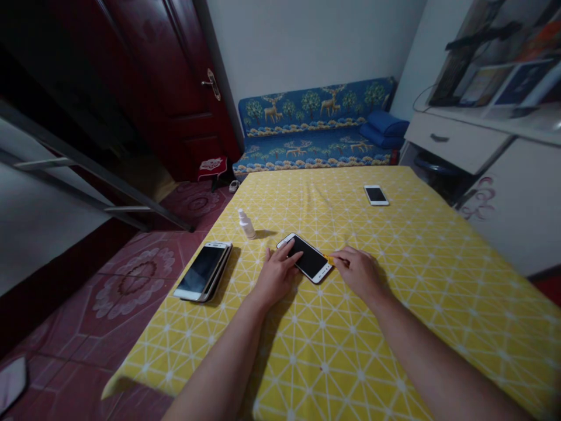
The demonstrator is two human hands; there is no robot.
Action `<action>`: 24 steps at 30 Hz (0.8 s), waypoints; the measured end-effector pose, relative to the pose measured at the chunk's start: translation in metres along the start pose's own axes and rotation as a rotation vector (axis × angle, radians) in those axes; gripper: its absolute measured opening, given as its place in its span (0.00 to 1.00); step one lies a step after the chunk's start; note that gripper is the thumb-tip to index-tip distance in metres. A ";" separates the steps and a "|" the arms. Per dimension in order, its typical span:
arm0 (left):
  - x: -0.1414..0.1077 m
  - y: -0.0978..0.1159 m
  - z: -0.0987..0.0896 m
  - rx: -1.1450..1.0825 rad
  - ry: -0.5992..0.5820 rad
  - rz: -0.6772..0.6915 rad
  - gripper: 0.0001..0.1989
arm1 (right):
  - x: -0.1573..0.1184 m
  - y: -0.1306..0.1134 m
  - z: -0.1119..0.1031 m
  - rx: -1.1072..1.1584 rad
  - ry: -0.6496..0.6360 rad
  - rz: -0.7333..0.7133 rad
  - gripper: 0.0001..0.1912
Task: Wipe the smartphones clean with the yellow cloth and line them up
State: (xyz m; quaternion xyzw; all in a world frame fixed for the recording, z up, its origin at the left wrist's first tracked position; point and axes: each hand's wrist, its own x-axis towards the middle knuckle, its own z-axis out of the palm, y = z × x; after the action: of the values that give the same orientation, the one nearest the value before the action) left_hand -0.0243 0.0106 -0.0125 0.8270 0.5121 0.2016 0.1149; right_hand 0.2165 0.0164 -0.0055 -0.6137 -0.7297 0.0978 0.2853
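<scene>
Smartphone (310,259), white with a dark screen, lying on the yellow-clothed table (407,327). Left hand (276,276): open grip, fingers resting on the phone. Right hand (357,272): grip pinching a yellow tab (328,259) at the phone's edge. Nearby: small white bottle (246,225), stacked phones (202,272), second phone (376,195).

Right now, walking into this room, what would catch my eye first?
A bright yellow patterned tablecloth fills the middle of the view, and on it a person's left hand touches a white smartphone while the right hand reaches its edge. Behind, a blue deer-print sofa lines the wall.
</scene>
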 end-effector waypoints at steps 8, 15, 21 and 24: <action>0.007 0.011 -0.008 0.131 0.011 -0.063 0.20 | -0.001 0.000 -0.001 -0.029 0.012 0.003 0.13; 0.000 0.030 -0.008 0.279 0.034 -0.161 0.21 | 0.002 0.010 0.011 -0.001 0.073 -0.005 0.12; 0.002 0.049 -0.007 0.355 -0.025 -0.299 0.21 | 0.003 0.012 0.014 0.008 0.080 0.001 0.11; 0.003 0.056 -0.008 0.386 -0.068 -0.338 0.20 | 0.003 0.010 0.013 0.024 0.071 0.007 0.11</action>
State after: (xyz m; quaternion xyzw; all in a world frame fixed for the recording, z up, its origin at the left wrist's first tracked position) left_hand 0.0177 -0.0119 0.0178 0.7425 0.6679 0.0502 0.0043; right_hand 0.2179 0.0241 -0.0204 -0.6158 -0.7156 0.0857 0.3182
